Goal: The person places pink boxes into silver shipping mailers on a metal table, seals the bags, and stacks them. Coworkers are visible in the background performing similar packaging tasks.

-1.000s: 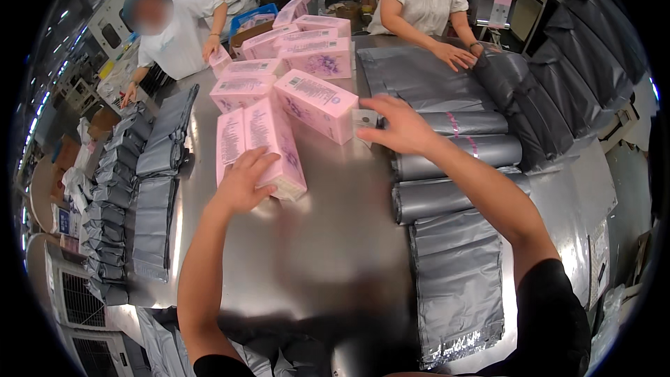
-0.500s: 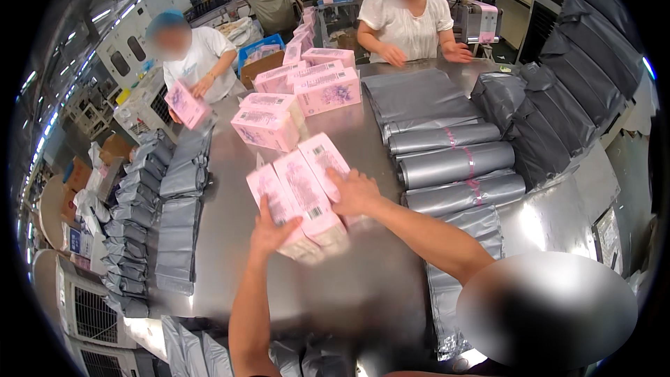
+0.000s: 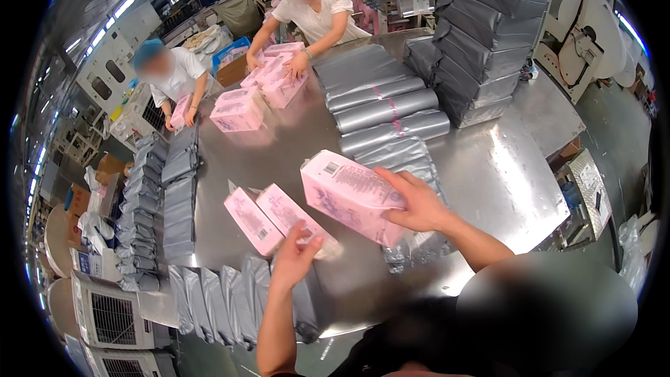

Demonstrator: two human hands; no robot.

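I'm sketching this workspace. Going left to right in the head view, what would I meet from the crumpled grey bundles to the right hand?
Crumpled grey bundles → flat grey bags → left pink pack → middle pink pack → tilted pink pack → right hand, which holds that pack.

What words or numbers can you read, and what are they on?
None can be read.
Pink pack held in the right hand: barcode and print, too small.
Two pink packs by the left hand: print too small.
Grey plastic rolls: pink marks, too blurred to tell.
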